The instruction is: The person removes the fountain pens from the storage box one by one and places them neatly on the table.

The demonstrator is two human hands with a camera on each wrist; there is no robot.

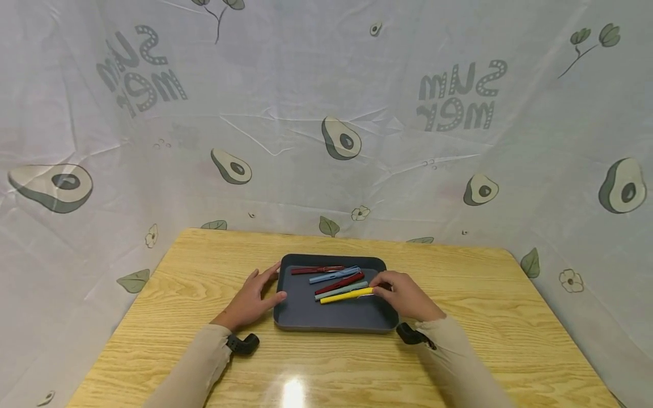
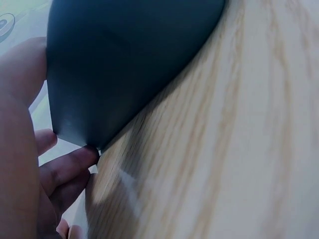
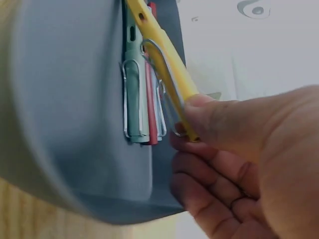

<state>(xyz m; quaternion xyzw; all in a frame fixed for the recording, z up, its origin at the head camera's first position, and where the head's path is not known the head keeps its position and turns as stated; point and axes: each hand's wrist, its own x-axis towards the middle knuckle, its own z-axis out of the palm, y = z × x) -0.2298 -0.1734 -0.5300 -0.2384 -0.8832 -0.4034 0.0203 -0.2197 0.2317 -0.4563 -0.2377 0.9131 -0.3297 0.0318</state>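
Observation:
A yellow pen [image 1: 347, 296] with a wire clip is pinched at its cap end between the thumb and fingers of my right hand [image 1: 405, 296]. In the right wrist view the yellow pen [image 3: 167, 59] slants over a pale green pen [image 3: 134, 99]. Beyond it in the dark grey tray [image 1: 336, 326] lie a red pen [image 1: 340, 283], a light blue pen [image 1: 334, 275] and a dark red pen [image 1: 311, 271]. My left hand [image 1: 251, 300] rests at the tray's left side, thumb at the rim, other fingers spread along the outer wall [image 2: 124, 55].
The tray sits on a wood-grain table [image 1: 469, 283]. A pale curtain [image 1: 291, 187] printed with avocados and lettering hangs behind the table and at both sides. Black wrist mounts [image 1: 244, 344] stick out from both sleeves close to the tray's front corners.

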